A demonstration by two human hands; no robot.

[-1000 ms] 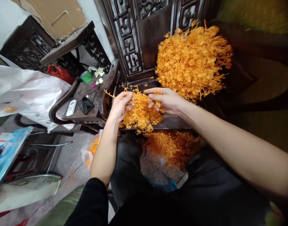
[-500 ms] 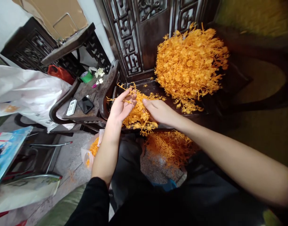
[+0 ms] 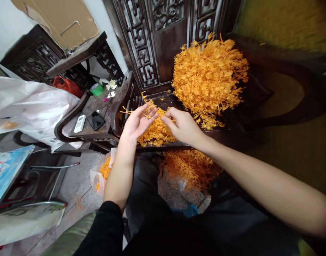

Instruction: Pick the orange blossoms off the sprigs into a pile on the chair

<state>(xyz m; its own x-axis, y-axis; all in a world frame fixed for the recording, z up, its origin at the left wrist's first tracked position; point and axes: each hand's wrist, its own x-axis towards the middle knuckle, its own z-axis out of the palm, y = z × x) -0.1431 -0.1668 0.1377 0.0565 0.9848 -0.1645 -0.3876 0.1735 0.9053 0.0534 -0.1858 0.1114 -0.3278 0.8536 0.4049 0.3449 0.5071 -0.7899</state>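
Both hands — left hand [image 3: 136, 122] and right hand [image 3: 182, 126] — pinch thin orange plastic sprigs [image 3: 149, 108] over the dark wooden seat's [image 3: 205, 134] front-edge small orange heap [image 3: 156, 131]; the big orange mound [image 3: 208, 76] at its back seems untouched — most work remains.

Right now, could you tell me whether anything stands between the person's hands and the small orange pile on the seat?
Nothing visible does: the left hand and right hand are already in the small orange pile, fingers pinching sprigs.

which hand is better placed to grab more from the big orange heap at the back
Right. The right hand lies nearer the big orange heap, with bare seat between them. The left hand sits farther off, its fingers holding an orange sprig over the small pile.
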